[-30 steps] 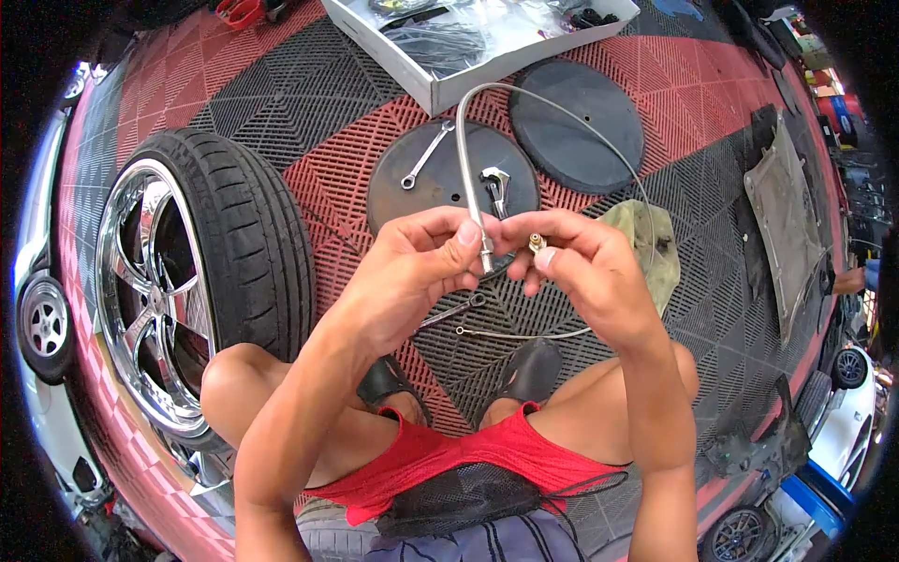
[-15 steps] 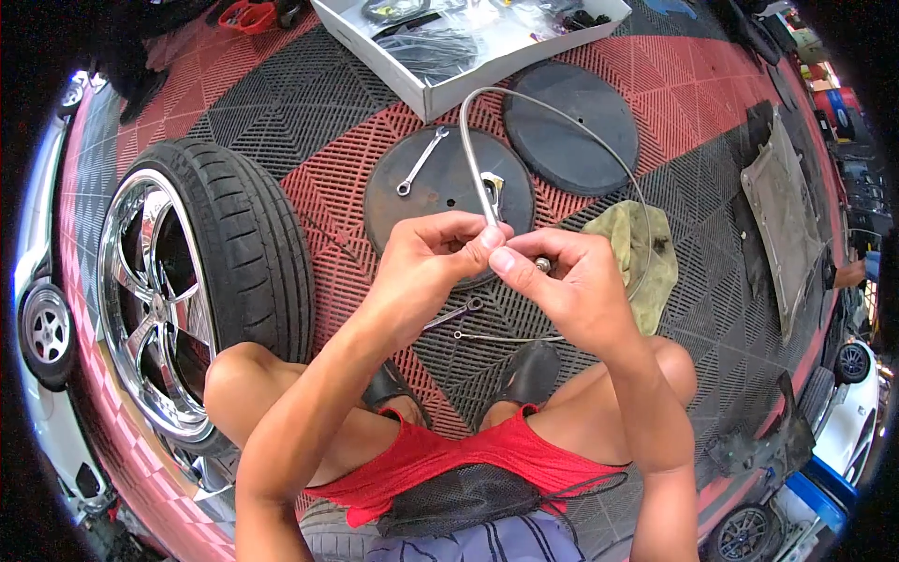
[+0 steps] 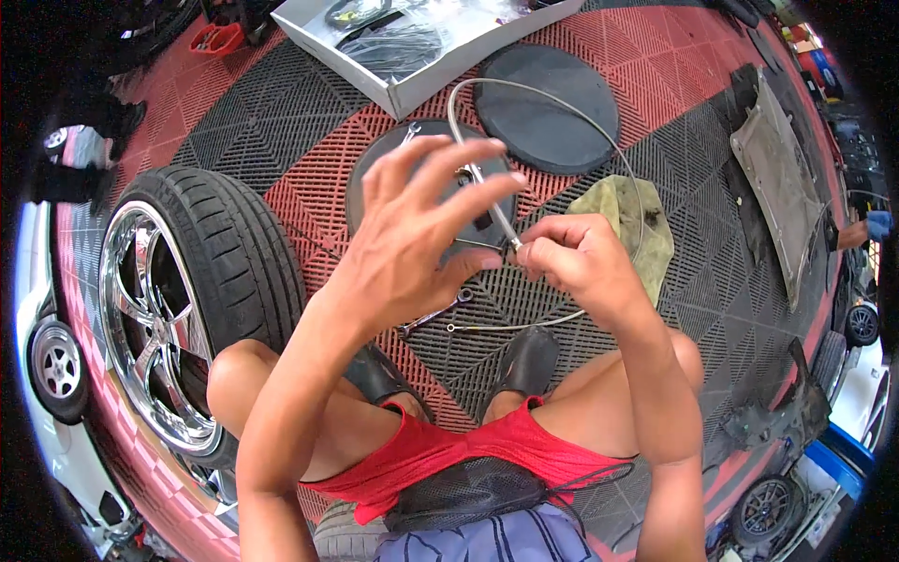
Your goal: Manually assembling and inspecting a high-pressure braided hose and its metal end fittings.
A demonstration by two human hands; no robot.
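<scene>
Above the round black disc (image 3: pixel 375 187), the left hand (image 3: pixel 421 234) has let go and now spreads open, so only the closed right hand (image 3: pixel 576 258) pinches the metal hose (image 3: pixel 487 192) end.

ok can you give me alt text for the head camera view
A squatting person's right hand pinches the end of a thin braided metal hose that loops over a red and black tiled floor, while the left hand is raised beside it with fingers spread. A chrome wheel with tyre lies at the left; two dark round discs and an open white box lie ahead.
</scene>
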